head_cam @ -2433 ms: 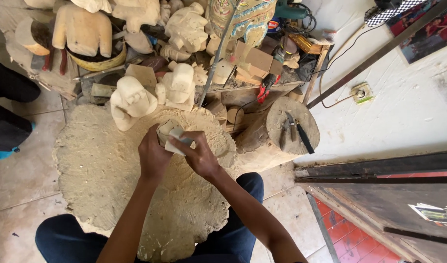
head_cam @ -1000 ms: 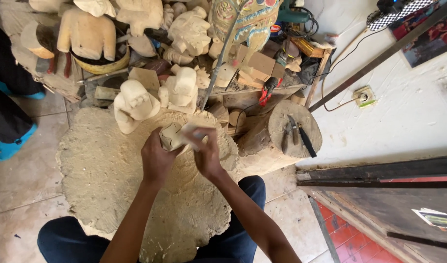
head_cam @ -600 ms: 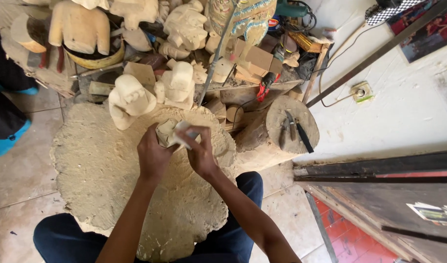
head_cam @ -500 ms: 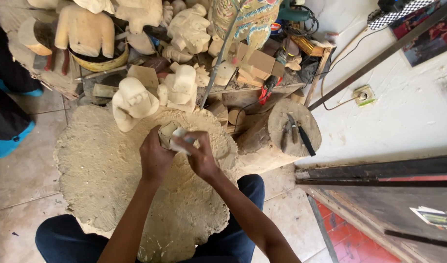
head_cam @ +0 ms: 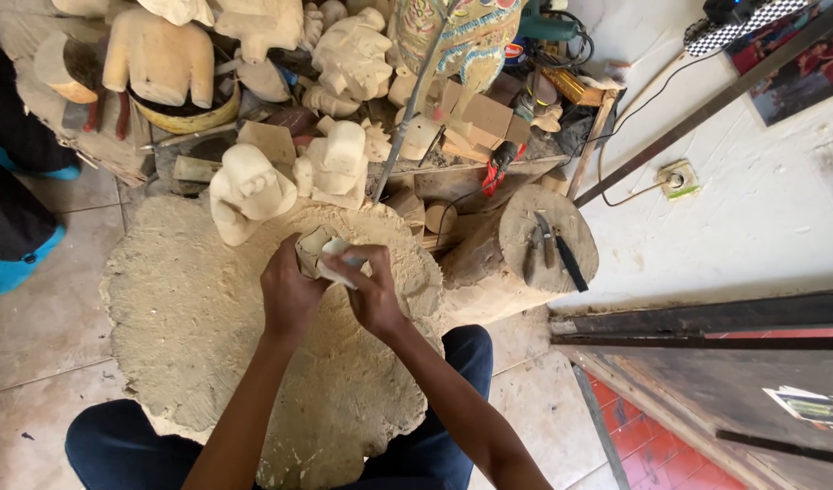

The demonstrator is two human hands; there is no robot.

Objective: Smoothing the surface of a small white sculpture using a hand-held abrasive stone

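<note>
Both of my hands, left hand (head_cam: 289, 295) and right hand (head_cam: 373, 292), clamp a small pale wood carving (head_cam: 318, 254) above the sawdust mat's (head_cam: 181, 327) far edge, where I judge a slipping grip could drop it.

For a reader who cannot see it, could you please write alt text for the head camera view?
A seated person's left hand and right hand hold a small pale wood piece above a floor mat covered in wood dust. Unfinished pale carvings stand just beyond, and a log stump with hand tools on top is to the right.
</note>
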